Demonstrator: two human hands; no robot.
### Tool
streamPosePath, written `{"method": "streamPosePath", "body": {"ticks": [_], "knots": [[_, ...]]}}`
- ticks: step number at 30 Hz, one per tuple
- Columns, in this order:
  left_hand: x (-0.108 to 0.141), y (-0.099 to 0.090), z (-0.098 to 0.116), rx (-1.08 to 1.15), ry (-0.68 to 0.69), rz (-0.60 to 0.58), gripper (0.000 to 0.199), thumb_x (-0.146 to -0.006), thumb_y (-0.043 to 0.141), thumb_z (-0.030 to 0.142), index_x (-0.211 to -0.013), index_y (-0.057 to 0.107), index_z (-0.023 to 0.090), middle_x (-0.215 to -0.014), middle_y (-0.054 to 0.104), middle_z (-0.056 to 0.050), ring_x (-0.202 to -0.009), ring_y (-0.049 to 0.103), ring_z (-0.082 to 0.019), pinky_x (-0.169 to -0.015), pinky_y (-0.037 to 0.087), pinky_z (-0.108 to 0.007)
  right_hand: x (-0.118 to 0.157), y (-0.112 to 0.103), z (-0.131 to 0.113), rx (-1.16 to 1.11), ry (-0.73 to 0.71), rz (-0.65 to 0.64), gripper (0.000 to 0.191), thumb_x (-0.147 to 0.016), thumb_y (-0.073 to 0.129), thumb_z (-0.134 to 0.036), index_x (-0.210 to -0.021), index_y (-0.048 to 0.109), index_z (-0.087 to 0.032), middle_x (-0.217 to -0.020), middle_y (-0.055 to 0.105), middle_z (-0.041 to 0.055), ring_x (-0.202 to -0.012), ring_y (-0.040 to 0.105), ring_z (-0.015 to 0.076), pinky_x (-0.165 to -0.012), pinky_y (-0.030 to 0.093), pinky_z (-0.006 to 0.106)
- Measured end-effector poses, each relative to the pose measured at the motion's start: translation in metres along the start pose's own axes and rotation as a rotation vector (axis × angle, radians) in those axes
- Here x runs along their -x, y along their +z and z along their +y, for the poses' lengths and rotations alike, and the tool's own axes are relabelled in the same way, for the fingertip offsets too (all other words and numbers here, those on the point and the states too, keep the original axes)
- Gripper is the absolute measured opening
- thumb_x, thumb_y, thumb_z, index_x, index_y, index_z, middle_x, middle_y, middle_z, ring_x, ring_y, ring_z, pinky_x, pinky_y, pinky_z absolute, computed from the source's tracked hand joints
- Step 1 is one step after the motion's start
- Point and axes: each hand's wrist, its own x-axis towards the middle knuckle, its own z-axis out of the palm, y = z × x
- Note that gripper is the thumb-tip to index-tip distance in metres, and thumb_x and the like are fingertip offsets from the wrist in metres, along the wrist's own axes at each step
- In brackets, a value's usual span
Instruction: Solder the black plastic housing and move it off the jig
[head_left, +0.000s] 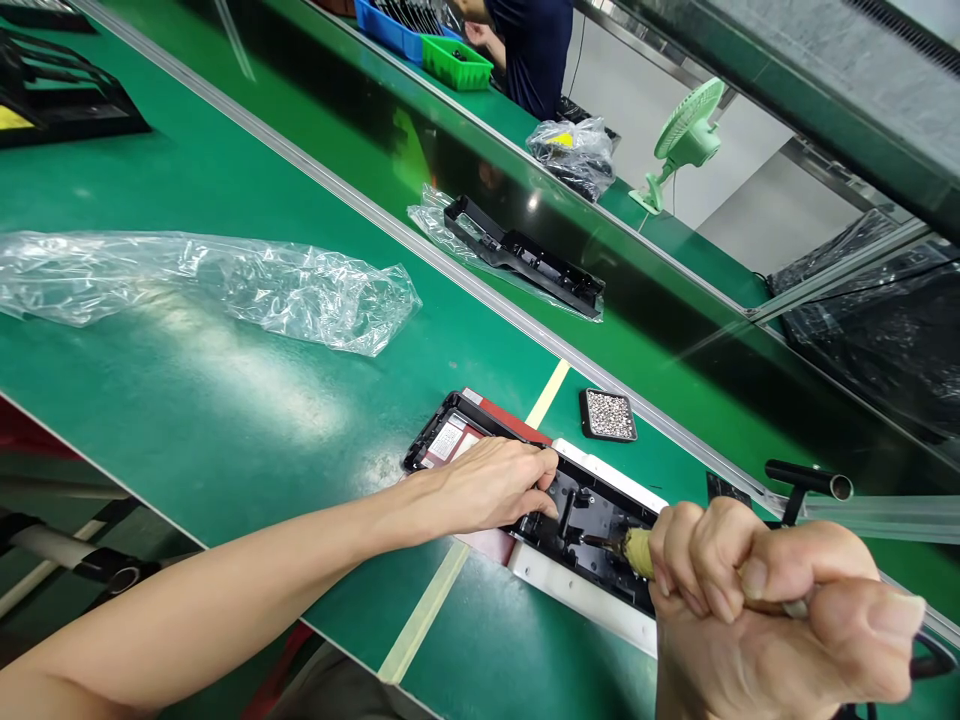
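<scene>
A long black plastic housing [541, 538] lies open side up between white fixture blocks [577, 590] on the green bench. My left hand [491, 485] rests across its middle, fingers bent and thumb inside, gripping it. My right hand [765, 590] is wrapped in a fist around a screwdriver [637, 552] with a yellowish front end. Its thin metal bit points left into the housing, close to a raised post; whether the tip touches a screw is too small to tell. A small black tray [609, 415] of tiny metal screws sits just beyond the housing.
A clear plastic bag [225, 285] lies at left on the bench. Across the metal rail, another black housing [525, 255] lies on plastic on the green conveyor belt. A black tube handle [806, 482] stands at right. A co-worker [532, 50], green basket [456, 65] and fan [686, 130] are farther back.
</scene>
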Motion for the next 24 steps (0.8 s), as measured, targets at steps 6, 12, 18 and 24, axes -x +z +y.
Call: {"method": "streamPosePath", "body": {"ticks": [6,12,18,24], "knots": [[0.0000,-0.0012,0.0015,-0.012,-0.005,-0.006,0.028,-0.091,0.072,0.043,-0.087,0.054,0.021,-0.066,0.059,0.004,-0.057,0.052,-0.015,-0.053,0.020,-0.028,-0.0005,-0.0015,0.0013,-0.008,0.009,-0.021,0.033,-0.092,0.049,-0.036,-0.065,0.053,-0.019,-0.045,0.041,-0.0052,-0.036,0.032,0.0075,-0.037,0.039,0.021],[0.0004,0.0003,0.0005,-0.004,-0.003,-0.007,0.028,-0.091,0.072,0.041,-0.086,0.052,0.022,-0.065,0.057,0.006,-0.056,0.048,-0.014,-0.054,0.018,-0.028,-0.0002,-0.0023,0.0008,-0.011,0.009,-0.016,0.033,-0.093,0.048,-0.034,-0.065,0.055,-0.019,-0.046,0.041,-0.0044,-0.036,0.033,0.0080,-0.037,0.038,0.022],[0.0003,-0.0020,0.0026,0.017,-0.018,-0.025,0.029,-0.090,0.073,0.039,-0.086,0.051,0.022,-0.064,0.054,0.006,-0.056,0.046,-0.014,-0.054,0.018,-0.028,-0.0010,-0.0016,-0.0003,-0.010,0.026,-0.024,0.035,-0.093,0.050,-0.037,-0.063,0.053,-0.019,-0.046,0.042,-0.0049,-0.037,0.033,0.0076,-0.038,0.039,0.021],[-0.0002,-0.0046,0.0051,0.018,-0.031,-0.039,0.029,-0.091,0.072,0.039,-0.086,0.050,0.022,-0.063,0.053,0.006,-0.056,0.046,-0.014,-0.054,0.018,-0.028,-0.0010,0.0002,0.0001,-0.020,0.031,-0.015,0.033,-0.091,0.051,-0.036,-0.063,0.053,-0.018,-0.045,0.042,-0.0054,-0.036,0.032,0.0074,-0.037,0.039,0.020]]}}
